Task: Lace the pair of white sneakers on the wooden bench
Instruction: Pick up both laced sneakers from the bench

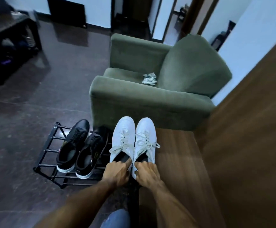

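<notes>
Two white sneakers sit side by side, toes pointing away from me. The left white sneaker point(122, 137) hangs over the gap between the shoe rack and the wooden bench point(180, 155); the right white sneaker point(145, 137) is over the bench's left edge. Pale laces lie loose across both tongues. My left hand point(117, 172) grips the heel collar of the left sneaker, fingers curled into its opening. My right hand point(148, 172) grips the heel of the right sneaker the same way.
A black metal shoe rack point(51, 155) on the dark floor holds a pair of black sneakers point(78, 148). A green armchair point(158, 83) with a small striped cloth point(149, 78) stands just beyond the bench. A wooden panel point(252, 129) rises at right.
</notes>
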Motion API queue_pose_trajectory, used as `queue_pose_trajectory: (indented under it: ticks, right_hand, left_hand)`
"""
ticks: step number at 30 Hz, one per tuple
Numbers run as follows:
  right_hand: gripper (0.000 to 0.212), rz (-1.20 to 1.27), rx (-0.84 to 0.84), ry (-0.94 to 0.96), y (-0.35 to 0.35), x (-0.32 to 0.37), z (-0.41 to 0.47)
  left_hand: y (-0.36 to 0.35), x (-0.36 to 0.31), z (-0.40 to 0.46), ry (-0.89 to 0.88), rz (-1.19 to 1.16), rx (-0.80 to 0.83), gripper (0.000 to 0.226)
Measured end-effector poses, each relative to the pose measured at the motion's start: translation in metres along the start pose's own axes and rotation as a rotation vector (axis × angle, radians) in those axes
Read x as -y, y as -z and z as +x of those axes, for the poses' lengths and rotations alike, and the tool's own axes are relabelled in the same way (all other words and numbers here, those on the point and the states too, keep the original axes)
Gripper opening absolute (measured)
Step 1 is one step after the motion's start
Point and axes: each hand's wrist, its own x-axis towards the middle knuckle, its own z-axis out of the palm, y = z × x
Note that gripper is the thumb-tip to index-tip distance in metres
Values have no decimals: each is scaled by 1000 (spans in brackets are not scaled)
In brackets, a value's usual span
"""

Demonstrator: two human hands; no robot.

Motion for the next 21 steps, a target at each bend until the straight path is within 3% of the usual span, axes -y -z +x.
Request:
queue_pose_trajectory:
  ticks: [10,18,21]
  right_hand:
    - [22,-18,137,119,-82,-8,112]
    - [30,-37,211,136,-70,-13,116]
    - [28,20,171,112,-49,-12,101]
  left_hand:
    - [-91,49,64,49,5,154,44]
    - [-82,54,79,-6,18,259,34]
    - [-61,44,69,23,55,210,31]
